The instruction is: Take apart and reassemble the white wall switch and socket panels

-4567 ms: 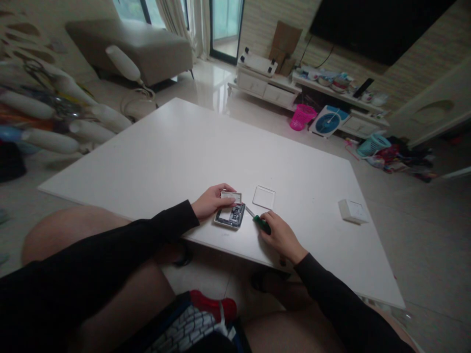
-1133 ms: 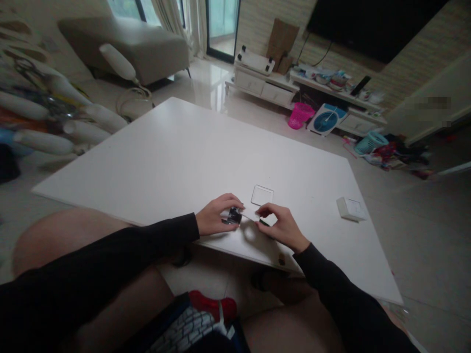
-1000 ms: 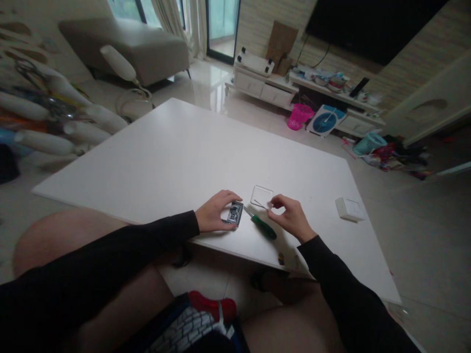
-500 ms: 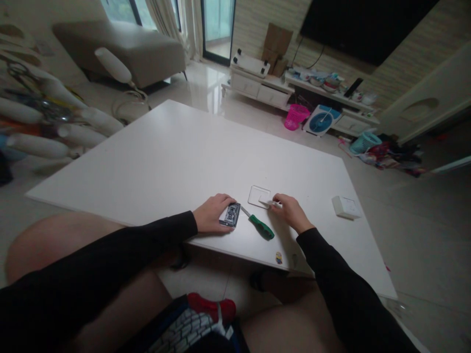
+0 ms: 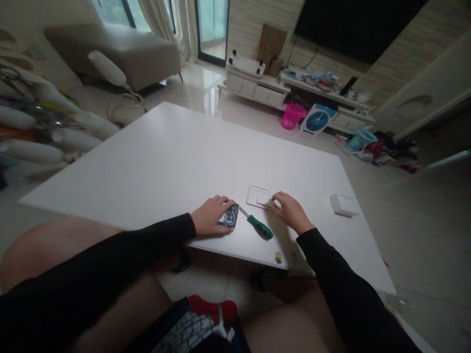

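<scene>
My left hand point(image 5: 209, 216) is closed around the sides of a small rectangular block point(image 5: 228, 216) with a dark, detailed face and pale edges, resting on the white table near its front edge. It resembles a wall switch body, though its exact kind is unclear. My right hand point(image 5: 289, 212) pinches a small flat white piece point(image 5: 270, 202) at the right corner of a thin pale square frame point(image 5: 253, 188), which lies flat on the table. Between both hands lies a green-handled screwdriver point(image 5: 260, 227), its shaft pointing toward the dark block.
A white box-like block point(image 5: 344, 205) sits at the right of the white table point(image 5: 176, 152). A small cartoon sticker point(image 5: 278, 257) is near the front edge. Chairs with white parts point(image 5: 81, 139) stand on the left. Beyond are a pink basket point(image 5: 293, 116) and a blue-white fan point(image 5: 317, 119).
The white piece in my right hand has come lower and flatter beside the frame's corner. My left hand stays on the dark block. The whole view has shifted slightly.
</scene>
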A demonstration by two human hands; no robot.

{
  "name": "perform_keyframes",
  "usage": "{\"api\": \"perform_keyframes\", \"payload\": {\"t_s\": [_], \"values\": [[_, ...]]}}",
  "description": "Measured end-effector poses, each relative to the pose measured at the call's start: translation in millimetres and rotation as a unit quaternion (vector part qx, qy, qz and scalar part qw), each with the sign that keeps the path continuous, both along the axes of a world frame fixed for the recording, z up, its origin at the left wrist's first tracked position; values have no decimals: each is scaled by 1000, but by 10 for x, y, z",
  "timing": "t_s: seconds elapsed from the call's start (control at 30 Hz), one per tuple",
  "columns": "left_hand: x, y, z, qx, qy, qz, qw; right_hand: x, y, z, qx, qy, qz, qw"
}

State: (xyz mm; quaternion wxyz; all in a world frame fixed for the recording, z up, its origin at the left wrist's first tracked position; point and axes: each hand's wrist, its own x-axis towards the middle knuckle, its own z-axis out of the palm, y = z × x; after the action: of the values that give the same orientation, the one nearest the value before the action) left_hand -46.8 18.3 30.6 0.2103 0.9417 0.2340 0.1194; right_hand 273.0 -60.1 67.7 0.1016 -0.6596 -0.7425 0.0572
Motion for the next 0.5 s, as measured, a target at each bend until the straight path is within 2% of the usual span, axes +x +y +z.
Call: {"api": "perform_keyframes", "payload": {"t_s": [0.2,0.37,0.5], "values": [[1,-6,-39,-11,-18,5,1000,-281,-180,259,9,22,40,999],[20,-46,-51,-50,-78,7,996,-543,-327,429,-28,48,116,992],[49,-118,-27,-75,-108,6,991,-639,-352,500,-56,56,157,984]]}}
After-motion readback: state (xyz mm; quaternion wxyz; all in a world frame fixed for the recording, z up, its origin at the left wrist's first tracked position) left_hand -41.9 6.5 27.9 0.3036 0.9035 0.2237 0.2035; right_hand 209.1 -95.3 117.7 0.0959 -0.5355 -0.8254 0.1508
